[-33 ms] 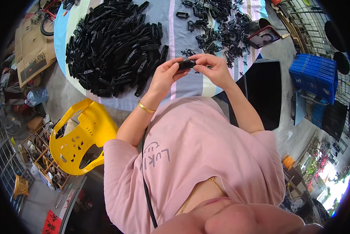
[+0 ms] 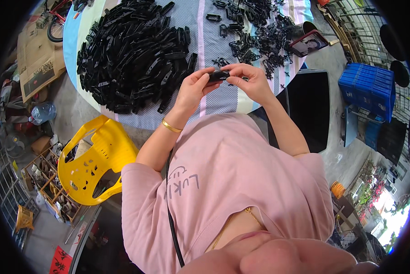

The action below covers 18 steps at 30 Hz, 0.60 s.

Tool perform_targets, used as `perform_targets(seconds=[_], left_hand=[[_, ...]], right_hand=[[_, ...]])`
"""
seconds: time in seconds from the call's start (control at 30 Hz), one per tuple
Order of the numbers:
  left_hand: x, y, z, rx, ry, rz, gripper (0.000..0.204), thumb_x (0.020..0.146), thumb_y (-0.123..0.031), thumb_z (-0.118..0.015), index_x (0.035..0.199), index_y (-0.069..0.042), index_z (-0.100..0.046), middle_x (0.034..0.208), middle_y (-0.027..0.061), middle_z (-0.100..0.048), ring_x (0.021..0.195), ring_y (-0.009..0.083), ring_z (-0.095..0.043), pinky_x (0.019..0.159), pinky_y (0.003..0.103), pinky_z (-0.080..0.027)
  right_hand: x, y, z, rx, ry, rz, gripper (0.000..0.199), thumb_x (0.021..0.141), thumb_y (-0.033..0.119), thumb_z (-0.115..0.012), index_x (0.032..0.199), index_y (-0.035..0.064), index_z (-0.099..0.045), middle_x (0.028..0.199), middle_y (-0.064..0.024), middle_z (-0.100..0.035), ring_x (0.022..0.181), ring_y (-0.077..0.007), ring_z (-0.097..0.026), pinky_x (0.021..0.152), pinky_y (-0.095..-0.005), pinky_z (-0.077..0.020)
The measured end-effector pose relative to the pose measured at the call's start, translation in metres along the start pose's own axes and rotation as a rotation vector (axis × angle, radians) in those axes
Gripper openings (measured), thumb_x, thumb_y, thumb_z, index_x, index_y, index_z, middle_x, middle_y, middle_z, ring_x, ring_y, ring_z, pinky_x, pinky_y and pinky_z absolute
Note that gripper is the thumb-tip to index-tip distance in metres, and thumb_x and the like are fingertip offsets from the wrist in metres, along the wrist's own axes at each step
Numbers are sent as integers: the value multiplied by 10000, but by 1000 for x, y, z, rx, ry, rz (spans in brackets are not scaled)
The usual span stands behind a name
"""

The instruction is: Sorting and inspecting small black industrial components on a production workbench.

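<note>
Over the near edge of the table, both my hands hold a small, long black plastic part (image 2: pixel 218 76). My left hand (image 2: pixel 194 88) pinches its left end between thumb and fingers. At its other end, my right hand (image 2: pixel 253 84) has thumb and forefinger closed on the tip. A small dark bit shows beneath the right fingers, too small to name. To the left lies a big heap of long black plastic parts (image 2: pixel 132 55). Beyond my right hand, smaller black plastic frames and clips (image 2: pixel 246 45) are scattered.
The table (image 2: pixel 205 109) has a striped cloth. A red-edged framed picture or screen (image 2: pixel 309 43) leans near its right edge, beside a dark cup (image 2: pixel 301 30). A yellow plastic chair (image 2: pixel 102 150) stands left of me; blue crates (image 2: pixel 367 89) are stacked at right. A black cord (image 2: pixel 172 219) runs down my shirt.
</note>
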<state>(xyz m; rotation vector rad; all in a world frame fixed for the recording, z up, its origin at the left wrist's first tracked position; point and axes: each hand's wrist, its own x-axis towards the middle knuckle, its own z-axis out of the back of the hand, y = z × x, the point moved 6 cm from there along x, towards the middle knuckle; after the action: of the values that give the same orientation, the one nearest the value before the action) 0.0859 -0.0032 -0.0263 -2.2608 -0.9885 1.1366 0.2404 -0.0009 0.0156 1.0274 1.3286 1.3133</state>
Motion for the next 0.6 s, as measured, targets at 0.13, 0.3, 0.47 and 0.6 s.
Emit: perform_targets(seconds=[0.13, 0.3, 0.47, 0.6], left_hand=[[-3, -5, -4, 42, 13, -43, 303, 925, -92, -410, 1169, 81, -462, 1044, 160, -574, 889, 202, -608, 815, 286, -514], [-3, -1, -2, 34, 2, -47, 305, 910, -82, -447, 1166, 83, -464, 1041, 159, -575, 882, 198, -609, 806, 279, -515], [-7, -5, 1, 171, -17, -81, 349, 851, -64, -558, 1155, 86, -475, 1007, 139, -592, 854, 175, -614, 774, 261, -518], [-9, -13, 0, 185, -12, -89, 355, 827, -44, -582, 1155, 58, -493, 967, 114, -603, 835, 156, -619, 775, 254, -519]], right_hand=[[-5, -4, 0, -26, 6, -27, 53, 771, -13, -622, 823, -13, -616, 1072, -112, -591, 803, -82, -552, 710, -216, -460], [-8, -11, -4, 44, 10, -62, 62, 765, 12, -645, 816, -8, -616, 1076, -112, -586, 789, -79, -543, 701, -210, -454], [-11, 0, -9, -194, 0, 104, 128, 761, 56, -672, 858, 1, -611, 1069, -88, -567, 735, -87, -533, 700, -206, -450], [-12, -11, -5, 5, -214, -6, 223, 765, 72, -674, 960, -3, -598, 1056, -74, -561, 725, -91, -536, 701, -217, -460]])
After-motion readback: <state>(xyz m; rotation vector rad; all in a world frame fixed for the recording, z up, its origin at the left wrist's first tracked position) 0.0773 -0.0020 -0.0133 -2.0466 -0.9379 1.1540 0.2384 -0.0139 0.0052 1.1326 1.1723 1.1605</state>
